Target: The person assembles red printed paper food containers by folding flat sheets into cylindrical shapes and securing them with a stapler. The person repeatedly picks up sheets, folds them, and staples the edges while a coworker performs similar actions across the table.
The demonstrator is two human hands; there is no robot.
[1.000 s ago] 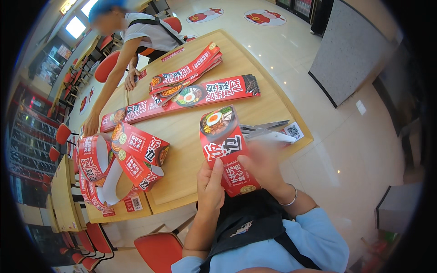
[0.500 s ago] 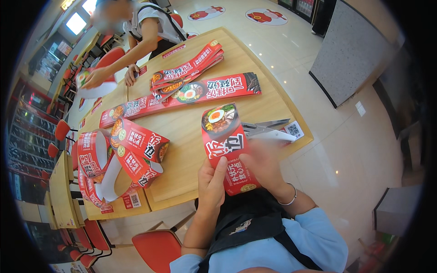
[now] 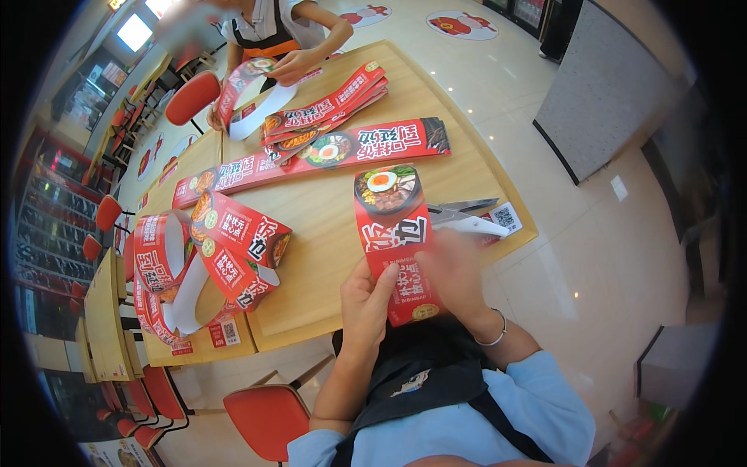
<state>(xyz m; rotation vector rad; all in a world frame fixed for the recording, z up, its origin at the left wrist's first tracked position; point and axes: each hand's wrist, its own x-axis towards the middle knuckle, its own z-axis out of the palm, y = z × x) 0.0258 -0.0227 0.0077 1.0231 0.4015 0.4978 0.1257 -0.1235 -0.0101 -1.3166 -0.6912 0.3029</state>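
A red printed paper sleeve point(image 3: 393, 257) with a food-bowl picture at its top stands up in front of my body, just past the table's near edge. My left hand point(image 3: 367, 300) pinches its left edge, thumb across the front and fingers behind. At the right edge my right hand point(image 3: 457, 284) has its thumb against the sleeve; its fingers are partly blurred. Behind the sleeve lie white-handled scissors point(image 3: 471, 224), partly covered by it. To the left, several looped red sleeves point(image 3: 226, 253) are heaped on the table point(image 3: 311, 257).
Flat red strips point(image 3: 373, 148) lie across the table, with a fanned pile of strips point(image 3: 334, 109) beyond them. Across the table a co-worker's hands point(image 3: 292, 68) hold a curved strip point(image 3: 247, 89). A red chair point(image 3: 266, 420) stands at the near left.
The co-worker has brought a strip from the far left to the front of their body, now with both hands on it in a curve. My sleeve has shifted slightly; both my hands stay on it.
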